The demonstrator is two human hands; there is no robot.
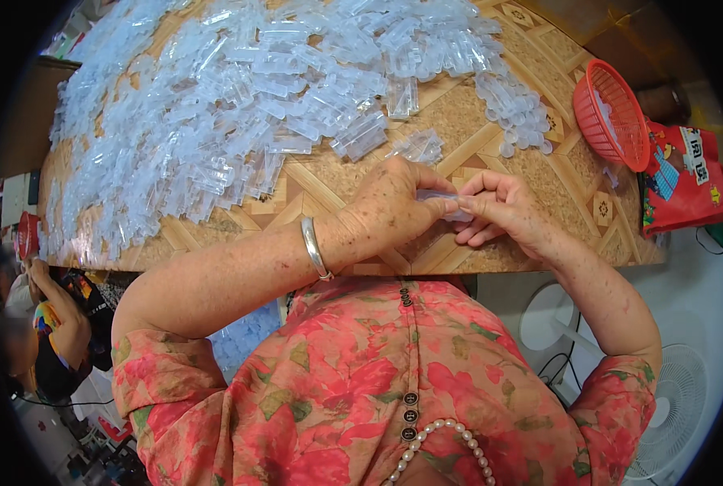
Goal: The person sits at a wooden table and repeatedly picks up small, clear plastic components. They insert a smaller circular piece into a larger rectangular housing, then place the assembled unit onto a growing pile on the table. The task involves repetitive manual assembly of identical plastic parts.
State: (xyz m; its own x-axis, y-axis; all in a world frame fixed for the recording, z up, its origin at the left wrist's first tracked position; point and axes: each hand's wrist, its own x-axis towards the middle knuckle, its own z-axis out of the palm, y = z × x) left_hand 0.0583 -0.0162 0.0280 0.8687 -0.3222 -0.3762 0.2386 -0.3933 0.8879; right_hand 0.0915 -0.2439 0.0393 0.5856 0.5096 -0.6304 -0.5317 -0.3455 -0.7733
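Note:
Between my two hands, close to the table's near edge, is a small translucent plastic piece [436, 195]. My left hand [398, 198] is closed round its left part, with the thumb pressed along it. The thumb and fingers of my right hand [503, 209] pinch its right end, so the fingers cover much of its shape. Just beyond my hands lies a small group of clear plastic pieces [421, 146]. A big heap of clear rectangular plastic pieces [297, 89] spreads over the left and far table. Translucent round-ended pieces [517, 113] lie to the far right.
A red plastic basket [601, 121] with some clear pieces stands at the right of the wood-patterned table [329, 180]. Beside it is a red printed bag [686, 182]. A white fan [673, 405] stands below right. Another person [49, 324] is at the left.

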